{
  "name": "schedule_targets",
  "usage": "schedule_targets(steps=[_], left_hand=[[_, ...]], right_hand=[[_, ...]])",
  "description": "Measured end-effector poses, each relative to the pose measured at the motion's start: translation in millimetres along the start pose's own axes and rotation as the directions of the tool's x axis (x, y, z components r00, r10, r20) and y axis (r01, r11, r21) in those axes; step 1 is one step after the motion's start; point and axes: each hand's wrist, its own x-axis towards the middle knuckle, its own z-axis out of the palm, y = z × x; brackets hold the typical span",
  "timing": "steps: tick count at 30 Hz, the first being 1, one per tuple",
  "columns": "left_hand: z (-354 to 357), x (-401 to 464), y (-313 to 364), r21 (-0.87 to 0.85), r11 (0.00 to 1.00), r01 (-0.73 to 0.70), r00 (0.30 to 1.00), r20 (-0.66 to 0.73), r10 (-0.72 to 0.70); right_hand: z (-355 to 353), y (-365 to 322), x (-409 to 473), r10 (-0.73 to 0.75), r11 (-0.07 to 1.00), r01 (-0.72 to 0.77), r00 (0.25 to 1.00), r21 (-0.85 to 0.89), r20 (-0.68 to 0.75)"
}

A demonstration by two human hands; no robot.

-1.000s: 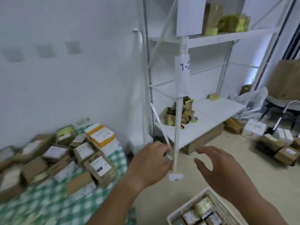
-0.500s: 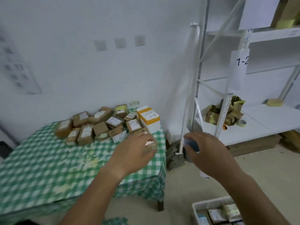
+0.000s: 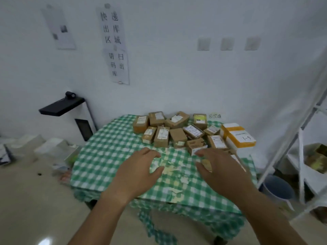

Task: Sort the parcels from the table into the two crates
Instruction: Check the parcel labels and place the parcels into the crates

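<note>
Left hand (image 3: 139,171) and right hand (image 3: 222,167) both hover palm-down over the near half of the tabletop (image 3: 109,156), fingers spread and loosely bent, holding nothing. Parcels (image 3: 178,131), brown cartons with white labels, are clustered at the far right of the checked cloth. A white-and-orange box (image 3: 237,135) lies at the cluster's right edge.
</note>
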Motion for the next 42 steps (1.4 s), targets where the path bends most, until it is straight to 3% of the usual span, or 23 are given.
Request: schedule_targets(steps=[6, 11, 20, 29, 37, 42], left_hand=[[-41.6, -13.7, -154.8, -0.028, 0.991, 0.133, 0.991, -0.028, -0.133], [-45.1, 6.2, -225.8, -0.086, 0.982, 0.168, 0.985, -0.014, -0.170], [14.7, 105.7, -250.1, -0.190, 0.967, 0.168, 0.984, 0.087, -0.154], [54.1, 214.0, -273.1, -0.144, 0.942, 0.304, 0.947, 0.154, -0.282], [95.2, 301.0, -333.9, -0.158, 0.888, 0.431, 0.895, 0.200, -0.399], [140.8, 373.4, -385.8, -0.202, 0.835, 0.512, 0.853, 0.234, -0.467]], right_hand=[[89.3, -122.5, 88.5, -0.113, 0.993, 0.108, 0.985, 0.047, 0.133], [121.0, -163.5, 134.1, -0.118, 0.993, 0.112, 0.978, 0.044, 0.173], [138.5, -91.9, 183.1, 0.051, 0.998, -0.045, 0.978, -0.032, 0.203], [171.3, -19.0, 254.8, 0.144, 0.982, -0.167, 0.962, 0.085, 0.231], [194.8, -18.4, 308.6, 0.181, 0.977, -0.204, 0.948, 0.061, 0.263], [212.9, -32.9, 344.3, 0.285, 0.955, -0.297, 0.917, 0.000, 0.279]])
